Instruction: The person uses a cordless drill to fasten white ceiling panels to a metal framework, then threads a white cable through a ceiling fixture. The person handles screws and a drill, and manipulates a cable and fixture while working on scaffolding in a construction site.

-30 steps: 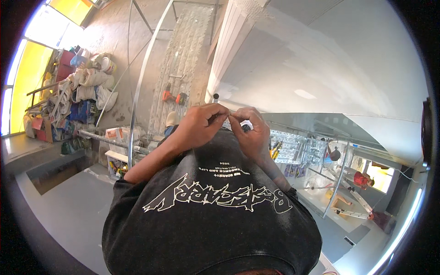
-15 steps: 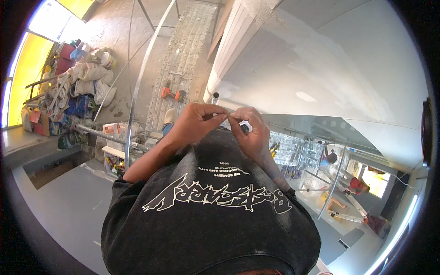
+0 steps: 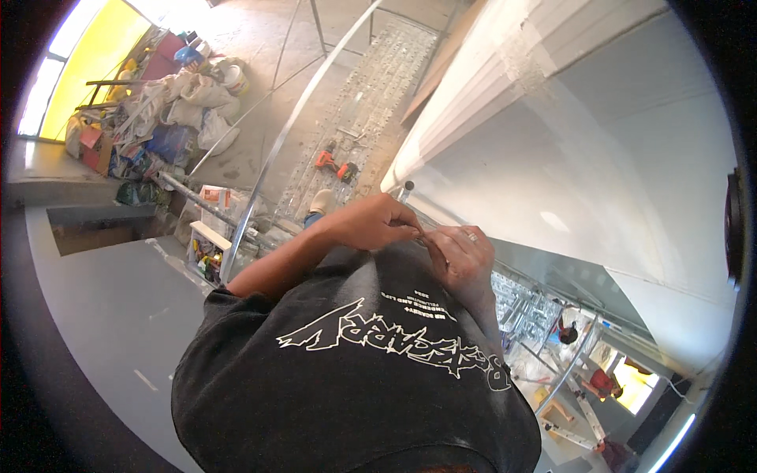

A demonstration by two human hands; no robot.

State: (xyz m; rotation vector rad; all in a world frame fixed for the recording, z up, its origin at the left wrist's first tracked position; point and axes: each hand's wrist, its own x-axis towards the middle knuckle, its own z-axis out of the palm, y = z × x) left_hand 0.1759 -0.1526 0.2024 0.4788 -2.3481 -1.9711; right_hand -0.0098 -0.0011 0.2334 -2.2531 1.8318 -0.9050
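My left hand [image 3: 382,221] and my right hand [image 3: 467,251] meet in front of my chest, fingertips close together. The left thumb and fingers are pinched, and the right fingers curl inward. Whatever lies between the fingertips, if anything, is too small to make out. Just below both hands is the front of my black T-shirt [image 3: 378,394], dusted with pale powder. Beyond the left hand, a red-and-black power tool [image 3: 335,165] lies on a perforated metal scaffold plank [image 3: 386,79].
A scaffold tube [image 3: 296,126] rises on the left, with a pale wall panel [image 3: 505,158] on the right. Sacks and debris [image 3: 181,118] are heaped far left. An open box of items [image 3: 209,252] sits near my left elbow. Another person [image 3: 603,384] is at lower right.
The view has turned, so the surroundings shift right and down on the left side. My hands stay together, and the right fingers have folded further inward.
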